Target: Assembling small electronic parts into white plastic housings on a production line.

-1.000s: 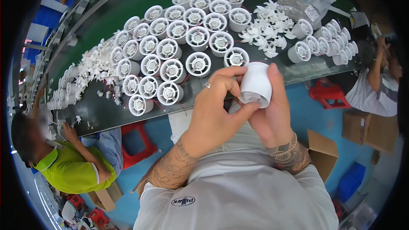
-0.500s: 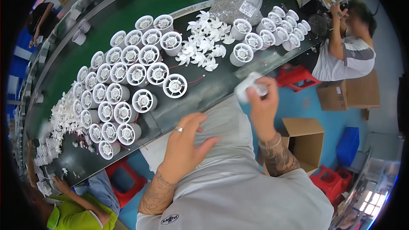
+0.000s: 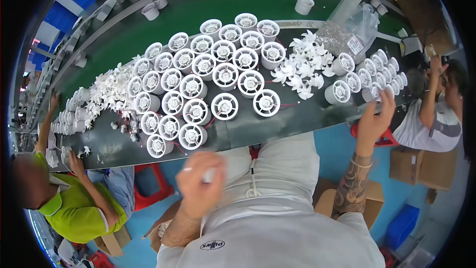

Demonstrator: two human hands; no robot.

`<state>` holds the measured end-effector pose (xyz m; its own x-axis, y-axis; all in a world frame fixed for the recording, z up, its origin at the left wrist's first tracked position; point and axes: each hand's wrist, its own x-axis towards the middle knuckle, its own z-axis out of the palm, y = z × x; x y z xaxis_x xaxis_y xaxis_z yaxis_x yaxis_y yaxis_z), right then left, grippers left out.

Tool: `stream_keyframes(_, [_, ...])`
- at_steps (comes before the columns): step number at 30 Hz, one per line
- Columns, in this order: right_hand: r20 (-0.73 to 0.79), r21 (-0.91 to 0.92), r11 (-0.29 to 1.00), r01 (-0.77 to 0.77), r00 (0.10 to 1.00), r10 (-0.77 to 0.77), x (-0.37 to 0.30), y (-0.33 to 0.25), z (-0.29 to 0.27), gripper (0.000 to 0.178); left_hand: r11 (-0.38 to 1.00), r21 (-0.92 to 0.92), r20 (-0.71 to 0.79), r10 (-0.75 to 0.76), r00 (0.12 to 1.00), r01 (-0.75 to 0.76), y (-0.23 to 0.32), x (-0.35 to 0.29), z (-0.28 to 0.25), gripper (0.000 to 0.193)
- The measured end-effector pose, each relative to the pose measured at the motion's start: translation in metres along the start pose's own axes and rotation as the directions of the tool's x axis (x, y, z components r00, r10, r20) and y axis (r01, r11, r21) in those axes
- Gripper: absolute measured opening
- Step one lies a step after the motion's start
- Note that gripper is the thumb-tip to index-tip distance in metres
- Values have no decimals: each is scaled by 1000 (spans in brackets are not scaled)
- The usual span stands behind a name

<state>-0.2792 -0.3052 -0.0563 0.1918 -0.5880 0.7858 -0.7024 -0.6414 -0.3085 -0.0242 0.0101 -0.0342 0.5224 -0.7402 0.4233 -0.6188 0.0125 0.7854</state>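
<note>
My left hand (image 3: 201, 183) is in front of my body, off the table's near edge. It is blurred by motion, its fingers curled round a small white part (image 3: 208, 174) whose kind I cannot make out. My right hand (image 3: 375, 119) reaches over the table's near edge at the right, fingers apart and slightly bent. Its fingertips are at the nearest of a group of white round fan housings (image 3: 365, 78); whether they touch is unclear. To the left of these housings lies a loose pile of white fan blades (image 3: 305, 64).
Many white fan housings (image 3: 203, 64) with thin red wires stand across the dark table (image 3: 238, 134). More white blades (image 3: 111, 87) are heaped at the left. A clear bag (image 3: 339, 39) of small metal parts sits behind. Co-workers sit left (image 3: 82, 208) and right (image 3: 431, 114).
The view has turned, shifting the table's things. My right hand has let go of a white cup-like part and moved right to the housings. My open left hand has closed on a small white part.
</note>
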Motion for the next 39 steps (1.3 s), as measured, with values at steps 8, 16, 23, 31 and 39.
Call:
stream_keyframes(8, [550,265,963,57,811,-200,126,-98,173,46,917,-27,-739,-286,610,397,-64,-27,-101,8])
stream_keyframes(16, [558,210,977,-41,826,-86,160,-34,317,31,880,-198,-771,-412,486,432,-93,-68,-121,9])
stream_keyframes(23, [446,129,984,126,879,-171,164,-63,304,33,885,-112,-759,-369,536,451,-147,-22,-162,11])
stream_keyframes(31, [491,491,837,-242,871,-36,84,-108,92,35,403,671,-689,30,724,622,-215,-25,-225,35])
stream_keyframes(39, [486,300,954,-17,863,-137,-90,-89,23,21,656,587,-583,-63,810,473,-217,-23,-225,41])
